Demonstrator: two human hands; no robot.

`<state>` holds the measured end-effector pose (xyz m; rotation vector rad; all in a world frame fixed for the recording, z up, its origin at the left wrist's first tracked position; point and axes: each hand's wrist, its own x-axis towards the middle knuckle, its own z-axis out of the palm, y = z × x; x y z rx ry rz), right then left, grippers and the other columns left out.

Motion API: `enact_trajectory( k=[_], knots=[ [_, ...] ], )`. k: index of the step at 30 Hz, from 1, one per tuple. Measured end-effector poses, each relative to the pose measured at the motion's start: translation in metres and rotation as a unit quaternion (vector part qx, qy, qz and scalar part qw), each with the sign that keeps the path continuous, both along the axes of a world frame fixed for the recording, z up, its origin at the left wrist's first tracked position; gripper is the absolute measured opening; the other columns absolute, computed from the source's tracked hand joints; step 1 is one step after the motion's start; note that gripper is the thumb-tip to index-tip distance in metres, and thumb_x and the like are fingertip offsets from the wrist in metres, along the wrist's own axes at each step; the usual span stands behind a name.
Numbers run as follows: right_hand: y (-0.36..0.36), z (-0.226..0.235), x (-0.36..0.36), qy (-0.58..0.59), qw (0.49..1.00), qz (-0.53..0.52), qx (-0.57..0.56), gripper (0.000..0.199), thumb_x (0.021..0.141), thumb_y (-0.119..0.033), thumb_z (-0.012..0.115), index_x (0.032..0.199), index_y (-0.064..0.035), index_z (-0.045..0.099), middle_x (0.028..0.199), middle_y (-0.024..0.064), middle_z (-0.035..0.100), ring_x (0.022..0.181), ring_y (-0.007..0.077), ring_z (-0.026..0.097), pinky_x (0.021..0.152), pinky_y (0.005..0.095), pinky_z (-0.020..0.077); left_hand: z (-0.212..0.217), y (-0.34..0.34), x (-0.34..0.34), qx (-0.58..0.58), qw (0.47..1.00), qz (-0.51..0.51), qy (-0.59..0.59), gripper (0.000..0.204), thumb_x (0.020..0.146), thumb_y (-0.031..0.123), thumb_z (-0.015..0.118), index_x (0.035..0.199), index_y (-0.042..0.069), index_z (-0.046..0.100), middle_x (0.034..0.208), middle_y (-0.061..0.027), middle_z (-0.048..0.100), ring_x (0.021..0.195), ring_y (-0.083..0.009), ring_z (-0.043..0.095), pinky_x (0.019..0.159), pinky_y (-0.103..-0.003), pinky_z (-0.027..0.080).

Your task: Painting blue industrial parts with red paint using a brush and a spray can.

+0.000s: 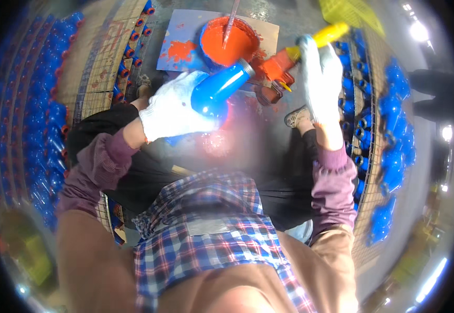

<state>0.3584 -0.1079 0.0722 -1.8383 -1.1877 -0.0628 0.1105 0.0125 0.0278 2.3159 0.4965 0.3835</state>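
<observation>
My left hand [177, 104], in a white glove, is closed round the wide end of a glossy blue bottle-shaped part [219, 88]. The part is tilted, its narrow neck with a grey rim pointing up and to the right. In my right hand [322, 73], also gloved in white, is a paintbrush [330, 34] with a yellow handle. Its bristles, coated in red-orange paint, point down and left toward the neck of the part, and a small gap seems to lie between them. Beyond both hands stands a bucket [204, 48] of red-orange paint with a stick [231, 23] leaning in it.
A paint-spattered sheet [172, 31] lies beneath the bucket. Near the brush sits a small dark red-stained container [269, 95]. Wire racks with many blue parts [62, 130] [394, 120] flank me on both sides. A yellow-green crate [349, 14] is at the far right.
</observation>
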Motion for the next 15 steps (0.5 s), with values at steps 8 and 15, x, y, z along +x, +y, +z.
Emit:
enact_trajectory(
  k=[8,15],
  knots=[
    [0.032,-0.044,0.011,-0.103,0.982,0.123,-0.101,0.027,0.093,-0.024,0.055,0.103,-0.0004,0.063,0.089,0.0190,0.065,0.080,0.0351,0.064,0.066,0.0449,0.0514,0.025,-0.008,0.002,0.314,0.928,-0.072,0.185,0.076,0.062,0.041,0.076,0.125,0.005,0.055,0.113,-0.0209,0.054,0.097,-0.0332,0.058,0.070,-0.043,0.055],
    [-0.004,-0.024,-0.019,-0.254,0.953,0.164,-0.020,0.020,0.088,-0.012,0.062,0.106,-0.0041,0.062,0.086,0.0134,0.060,0.072,0.0306,0.061,0.057,0.0394,0.0496,0.039,-0.008,0.011,0.320,0.914,-0.108,0.225,0.073,0.063,0.039,0.076,0.125,0.006,0.056,0.108,-0.0186,0.055,0.097,-0.0329,0.059,0.071,-0.042,0.056]
  ],
)
